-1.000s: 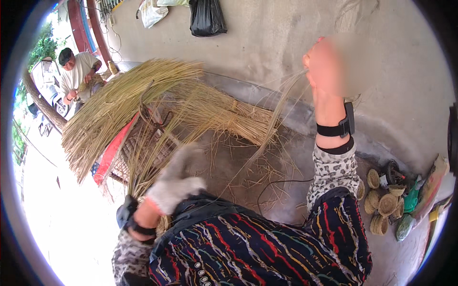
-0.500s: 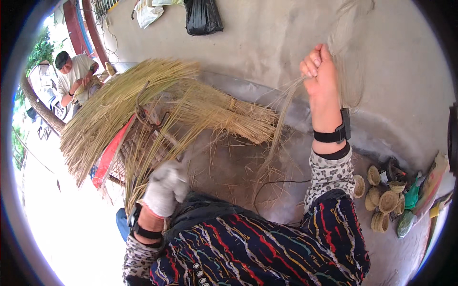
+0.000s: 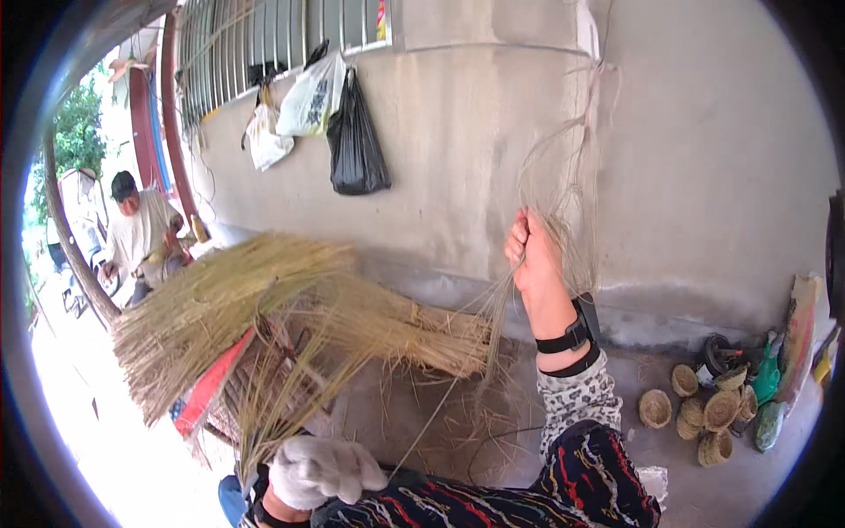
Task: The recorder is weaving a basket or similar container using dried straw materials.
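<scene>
While our right hand (image 3: 532,260) is raised, it grips thin grass strands (image 3: 563,202). Our gloved left hand (image 3: 321,471) looks clenched, apparently on straw (image 3: 273,405).

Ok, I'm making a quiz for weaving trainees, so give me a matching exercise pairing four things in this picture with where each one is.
Things:
1. black plastic bag
2. small round woven baskets
3. thin bunch of pale straw strands
4. big bundle of yellow straw

Places:
A. on the ground at the right by the wall
B. gripped in the raised bare right hand
C. hanging from the window grille
D. lying across a wooden frame at the left

Pairs: 1-C, 2-A, 3-B, 4-D
</scene>
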The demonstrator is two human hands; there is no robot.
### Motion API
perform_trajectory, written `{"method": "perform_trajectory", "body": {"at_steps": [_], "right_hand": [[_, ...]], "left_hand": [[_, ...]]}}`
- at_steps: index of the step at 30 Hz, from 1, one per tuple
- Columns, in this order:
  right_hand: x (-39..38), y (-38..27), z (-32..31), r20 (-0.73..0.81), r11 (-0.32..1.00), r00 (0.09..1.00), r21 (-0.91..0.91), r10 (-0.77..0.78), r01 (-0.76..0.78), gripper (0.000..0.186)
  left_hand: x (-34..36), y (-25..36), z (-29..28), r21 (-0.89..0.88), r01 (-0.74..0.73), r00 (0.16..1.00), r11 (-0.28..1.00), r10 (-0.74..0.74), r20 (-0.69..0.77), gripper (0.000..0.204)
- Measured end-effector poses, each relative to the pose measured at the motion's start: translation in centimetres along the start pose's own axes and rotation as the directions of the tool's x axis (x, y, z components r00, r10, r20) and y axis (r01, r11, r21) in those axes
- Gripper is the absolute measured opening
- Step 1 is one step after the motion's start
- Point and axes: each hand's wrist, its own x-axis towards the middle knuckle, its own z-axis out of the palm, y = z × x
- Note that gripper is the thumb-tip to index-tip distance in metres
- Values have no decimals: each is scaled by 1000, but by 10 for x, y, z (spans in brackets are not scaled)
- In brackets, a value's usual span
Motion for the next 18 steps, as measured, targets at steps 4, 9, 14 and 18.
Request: {"method": "perform_trajectory", "body": {"at_steps": [4, 9, 14, 18], "right_hand": [[5, -20, 8, -73, 997, 995, 32, -70, 73, 23], [31, -47, 14, -209, 974, 957, 61, -203, 220, 22], [59, -87, -6, -316, 957, 909, 15, -271, 290, 22], [68, -92, -19, -353, 944, 879, -42, -321, 328, 14]], "left_hand": [[-10, -5, -5, 131, 35, 998, 991, -41, 44, 25], [-41, -22, -36, 863, -75, 991, 500, -60, 121, 16], [-112, -57, -92, 940, 169, 958, -297, -175, -228, 7], [-253, -107, -217, 659, 487, 829, -573, 67, -555, 15]]}}
